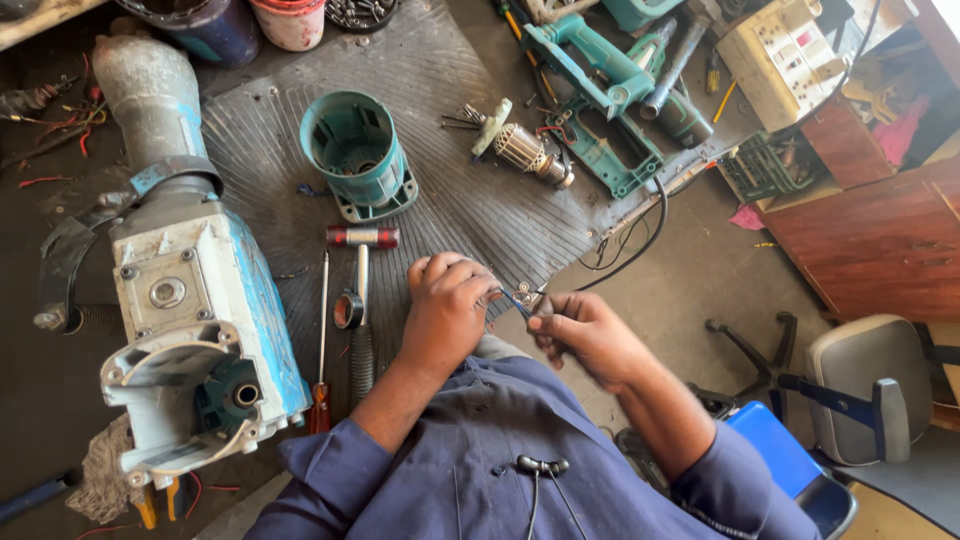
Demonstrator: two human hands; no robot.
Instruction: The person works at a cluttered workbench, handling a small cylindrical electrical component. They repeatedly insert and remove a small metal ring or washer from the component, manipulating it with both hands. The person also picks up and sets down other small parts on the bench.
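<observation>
Down over the ribbed grey rubber mat (pixel 450 120), the left hand (pixel 445 312) is curled into a closed fist around something small at its fingertips; what exactly it grips is too hidden to tell. The right hand (pixel 585 335) is also closed, pinching a thin blue-handled tool (pixel 518 303) whose tip reaches to the left hand's fingers. Both hands hover above the mat's near edge, close to the person's dark blue sleeves. Just left of the left hand lies a small hammer with a red head and black ribbed grip (pixel 360 300), beside a long thin screwdriver with a reddish handle (pixel 321 350). Farther left rests a large grey and blue demolition hammer body (pixel 190 300). Beyond the hands stand a teal cylindrical motor housing (pixel 355 150) and a copper-wound armature (pixel 522 148).
</observation>
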